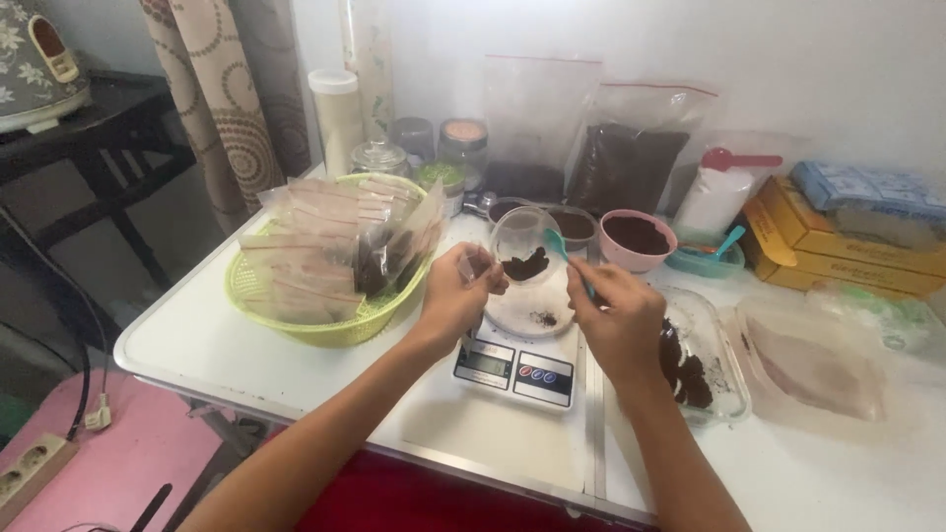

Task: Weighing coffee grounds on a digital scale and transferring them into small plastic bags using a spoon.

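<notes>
Head view looks down on my left hand pinching a small clear bag open by its edge, dark crumbly stuff lying in its bottom; my right hand grips a teal spoon whose bowl sits at the mouth of that bag. Both hover just above a white digital scale with a round pan; beside my right hand lies a clear tray of the same dark stuff, left of my left hand stands a green basket stacked with filled packets, and behind sits a pink bowl on the white table
</notes>
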